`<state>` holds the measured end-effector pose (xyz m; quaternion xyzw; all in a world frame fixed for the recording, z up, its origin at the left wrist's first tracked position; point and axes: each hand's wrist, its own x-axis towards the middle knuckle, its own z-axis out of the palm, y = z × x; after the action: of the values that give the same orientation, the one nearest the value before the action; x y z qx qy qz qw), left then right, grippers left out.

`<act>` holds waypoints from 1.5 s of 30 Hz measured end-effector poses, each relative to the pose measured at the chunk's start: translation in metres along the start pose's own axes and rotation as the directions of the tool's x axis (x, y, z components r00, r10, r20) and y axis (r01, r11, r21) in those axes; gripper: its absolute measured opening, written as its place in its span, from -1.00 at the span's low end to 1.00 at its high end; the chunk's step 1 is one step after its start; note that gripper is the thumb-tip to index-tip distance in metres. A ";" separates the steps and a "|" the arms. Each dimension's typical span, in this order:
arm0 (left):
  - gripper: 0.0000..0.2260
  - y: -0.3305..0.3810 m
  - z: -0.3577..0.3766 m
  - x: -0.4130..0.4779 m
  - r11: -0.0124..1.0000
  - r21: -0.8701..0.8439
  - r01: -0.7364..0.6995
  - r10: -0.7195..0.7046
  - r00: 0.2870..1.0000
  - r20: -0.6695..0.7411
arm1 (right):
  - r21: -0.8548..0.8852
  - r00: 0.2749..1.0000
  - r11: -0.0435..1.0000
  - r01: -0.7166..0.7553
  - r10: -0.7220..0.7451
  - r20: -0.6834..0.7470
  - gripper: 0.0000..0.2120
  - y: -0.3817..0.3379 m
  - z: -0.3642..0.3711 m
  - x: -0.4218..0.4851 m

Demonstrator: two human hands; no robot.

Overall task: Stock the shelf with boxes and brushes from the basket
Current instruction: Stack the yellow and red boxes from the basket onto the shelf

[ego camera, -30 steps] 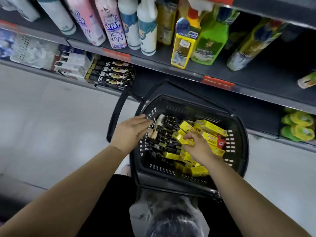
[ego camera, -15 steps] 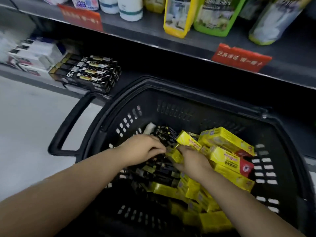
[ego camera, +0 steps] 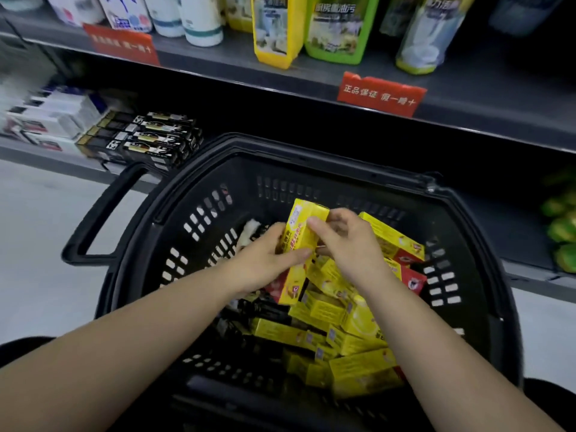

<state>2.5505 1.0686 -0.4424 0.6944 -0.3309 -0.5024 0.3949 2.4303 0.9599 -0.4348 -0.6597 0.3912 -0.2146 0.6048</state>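
Observation:
A black plastic basket (ego camera: 199, 219) stands before the shelf, holding several yellow boxes (ego camera: 349, 325) on its right side and dark brush packs (ego camera: 265, 310) on its left. A long yellow box (ego camera: 300, 235) is lifted on end above the pile. My left hand (ego camera: 268, 260) grips its lower left side, thumb across the front. My right hand (ego camera: 346, 241) pinches its upper right edge. Black boxes (ego camera: 149, 138) lie stacked on the lower shelf at the left.
Bottles of cleaner (ego camera: 277, 29) stand on the upper shelf (ego camera: 467, 85), which carries red price tags (ego camera: 380, 95). White boxes (ego camera: 46, 120) sit left of the black ones. Green items (ego camera: 561, 232) lie on the lower shelf at the right. The basket handle (ego camera: 99, 213) sticks out left over the pale floor.
Both hands were digging low among the boxes; now they have raised one yellow box on end above the pile. The view has moved closer to the basket.

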 end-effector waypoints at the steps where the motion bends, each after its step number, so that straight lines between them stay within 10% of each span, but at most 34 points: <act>1: -0.59 0.001 0.000 -0.002 0.993 -0.096 0.065 -0.064 0.998 0.011 | 0.012 0.999 0.999 -0.030 0.030 0.041 -0.94 0.001 -0.004 -0.002; 5: -0.68 0.000 -0.008 -0.015 0.893 -0.362 0.267 -0.255 0.964 0.081 | -0.382 0.962 0.924 -0.039 0.139 0.236 -0.89 0.017 -0.028 -0.009; 9: -0.78 -0.015 -0.012 -0.032 0.848 -0.417 0.327 -0.333 0.941 0.062 | -0.814 0.873 0.538 0.218 0.265 0.409 -0.60 0.035 -0.048 -0.026; 27: -0.70 -0.014 0.029 -0.034 0.869 -0.349 0.350 -0.322 0.937 0.138 | -0.865 0.865 0.387 0.321 0.252 0.434 -0.37 0.052 -0.071 -0.058; 31: -0.82 -0.014 0.038 -0.032 0.863 -0.364 0.349 -0.321 0.937 0.137 | -0.856 0.925 0.464 0.228 0.170 0.339 -0.53 0.035 -0.080 -0.053; 35: -0.72 -0.013 0.044 -0.030 0.885 -0.355 0.302 -0.275 0.953 0.126 | -0.624 0.996 0.780 0.053 -0.086 -0.023 -0.65 0.015 -0.088 -0.050; 41: -0.08 -0.016 0.051 -0.032 0.921 -0.314 0.230 -0.204 0.972 0.114 | -0.414 0.992 0.909 -0.053 0.000 -0.128 -0.69 0.018 -0.061 -0.055; 45: -0.26 -0.014 0.054 -0.035 0.973 -0.178 0.148 -0.132 0.986 0.099 | -0.240 0.985 0.957 -0.165 0.149 -0.082 -0.72 0.011 -0.047 -0.055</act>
<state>2.4902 1.0935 -0.4492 0.6540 -0.2500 -0.5870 0.4064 2.3586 0.9731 -0.4264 -0.6892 0.4847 -0.1363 0.5210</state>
